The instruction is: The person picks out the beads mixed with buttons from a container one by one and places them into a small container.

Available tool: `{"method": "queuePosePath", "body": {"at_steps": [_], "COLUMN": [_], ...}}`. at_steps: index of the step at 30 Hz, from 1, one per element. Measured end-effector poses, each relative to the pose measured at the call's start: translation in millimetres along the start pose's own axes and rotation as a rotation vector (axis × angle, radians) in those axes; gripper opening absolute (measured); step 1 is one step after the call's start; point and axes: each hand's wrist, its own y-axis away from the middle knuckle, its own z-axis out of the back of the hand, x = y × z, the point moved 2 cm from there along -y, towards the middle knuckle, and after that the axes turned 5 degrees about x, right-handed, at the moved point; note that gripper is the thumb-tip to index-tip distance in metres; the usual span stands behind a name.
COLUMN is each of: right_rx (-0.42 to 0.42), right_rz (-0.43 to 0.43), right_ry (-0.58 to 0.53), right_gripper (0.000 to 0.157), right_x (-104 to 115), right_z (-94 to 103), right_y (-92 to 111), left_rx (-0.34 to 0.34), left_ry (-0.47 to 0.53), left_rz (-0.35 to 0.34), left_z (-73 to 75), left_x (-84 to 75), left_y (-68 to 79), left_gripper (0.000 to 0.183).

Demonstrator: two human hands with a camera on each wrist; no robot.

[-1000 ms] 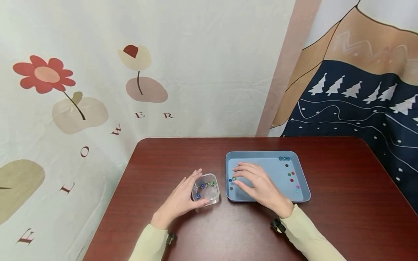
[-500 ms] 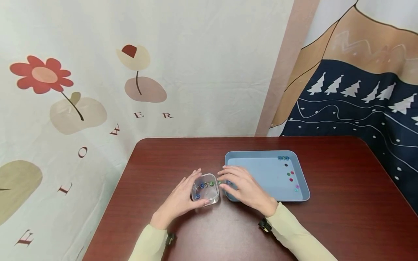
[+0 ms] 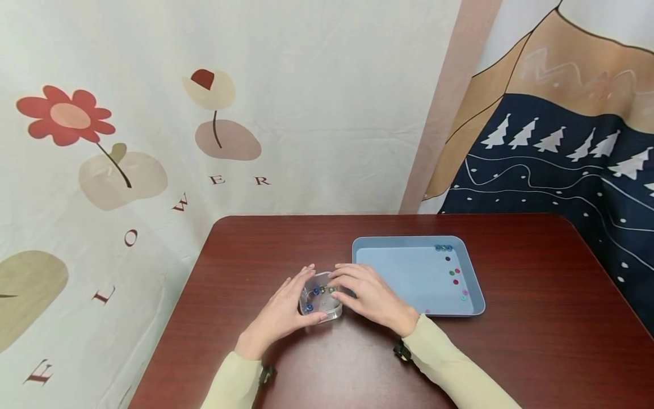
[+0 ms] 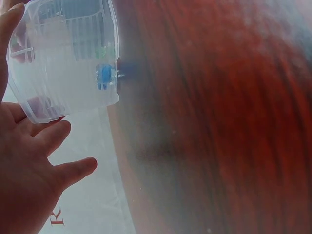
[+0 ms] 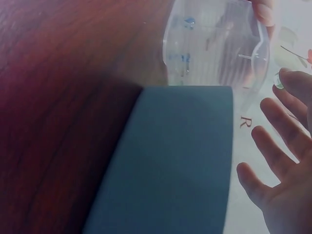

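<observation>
A green bead [image 5: 278, 80] is pinched in the right hand [image 3: 374, 298], whose other fingers are spread, at the clear box [image 3: 328, 305]. The left hand [image 3: 284, 308], thumb and fingers wide apart, holds this box beside the blue tray [image 3: 401, 284] on the surface [image 3: 255, 244].

Narrow opening above clear box [image 3: 333, 313] between flanking hands [image 3: 280, 311] [image 3: 372, 300], blue tray [image 3: 403, 275] blocking its right, passable table [image 3: 332, 363] in front

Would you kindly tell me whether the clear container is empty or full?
Neither empty nor full: a few small colored pieces lie in the clear container, its floor partly bare.
</observation>
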Motion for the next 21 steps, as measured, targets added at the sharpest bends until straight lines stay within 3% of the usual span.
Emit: {"method": "queuePosePath", "body": {"at_steps": [8, 21], "right_rx": [0.035, 0.050], "right_rz": [0.009, -0.030], "right_ry": [0.047, 0.032], "right_gripper": [0.020, 0.023], "right_x": [-2.3, -4.8], "right_z": [-8.1, -9.0], "right_y": [0.0, -0.5], "left_rx": [0.004, 0.001], "left_ry": [0.003, -0.005], "left_rz": [0.000, -0.009], "left_z": [1.0, 0.2], "left_x": [-1.7, -0.5], "left_y": [0.1, -0.8], "left_gripper": [0.100, 0.100]}}
